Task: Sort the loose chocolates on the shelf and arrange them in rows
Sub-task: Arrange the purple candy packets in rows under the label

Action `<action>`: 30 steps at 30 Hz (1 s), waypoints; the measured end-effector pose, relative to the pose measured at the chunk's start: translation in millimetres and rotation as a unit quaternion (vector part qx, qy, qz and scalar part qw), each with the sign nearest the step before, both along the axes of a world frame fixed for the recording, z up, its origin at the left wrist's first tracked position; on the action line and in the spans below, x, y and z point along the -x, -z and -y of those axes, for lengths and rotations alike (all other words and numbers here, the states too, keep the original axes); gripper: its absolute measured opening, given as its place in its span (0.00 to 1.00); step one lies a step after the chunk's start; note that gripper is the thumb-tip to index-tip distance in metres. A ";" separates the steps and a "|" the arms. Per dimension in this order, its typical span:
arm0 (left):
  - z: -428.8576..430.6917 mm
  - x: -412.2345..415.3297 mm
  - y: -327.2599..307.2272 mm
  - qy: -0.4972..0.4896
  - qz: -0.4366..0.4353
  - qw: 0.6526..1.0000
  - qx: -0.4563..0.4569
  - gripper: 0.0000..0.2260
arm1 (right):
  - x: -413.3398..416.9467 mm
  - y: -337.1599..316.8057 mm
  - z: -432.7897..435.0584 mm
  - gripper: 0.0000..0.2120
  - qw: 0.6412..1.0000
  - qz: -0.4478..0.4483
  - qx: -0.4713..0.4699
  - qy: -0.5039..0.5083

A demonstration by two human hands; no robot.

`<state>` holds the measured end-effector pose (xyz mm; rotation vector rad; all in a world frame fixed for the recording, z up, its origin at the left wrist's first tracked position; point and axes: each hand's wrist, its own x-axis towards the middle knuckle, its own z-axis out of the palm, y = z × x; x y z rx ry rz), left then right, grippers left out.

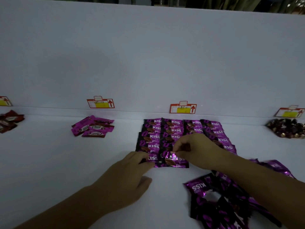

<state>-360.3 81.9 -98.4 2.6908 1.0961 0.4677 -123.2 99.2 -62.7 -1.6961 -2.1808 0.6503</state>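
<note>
The white shelf (49,162) carries everything. Just beyond both sets of fingers lies the block of purple Kiss packets (173,128), laid flat in overlapping rows, four columns wide, running back to the shelf's rear wall. Near the right forearm, on the near side of the fingers, sits the loose pile (219,205) of the same packets, jumbled and overlapping.

The left hand (130,176) lies palm down, its fingers (140,157) together and nearly straight, pressing the front left packet (152,158) of the block. The right hand (198,149) reaches in beside it, thumb and fingers pinching the far edge of the crinkled packet (173,161), which lies at the front of the second column.

Well to the left of the fingers is a small heap of Choco packets (93,128); far right, gold-wrapped sweets (287,128). Red price tags (183,108) stand behind.
</note>
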 end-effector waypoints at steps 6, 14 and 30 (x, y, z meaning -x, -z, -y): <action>-4.5 -1.4 0.1 0.010 0.010 1.000 -0.010 0.28 | 4.6 4.0 -1.2 0.08 0.995 0.071 -0.059 -0.025; -3.5 -3.8 -3.2 -0.006 0.003 1.000 -0.016 0.19 | -2.2 3.8 0.2 0.07 0.994 0.066 -0.077 -0.030; 33.4 -73.1 -20.0 0.158 -0.047 0.981 0.100 0.28 | -106.0 -8.4 82.9 0.23 0.981 0.164 -0.101 -0.019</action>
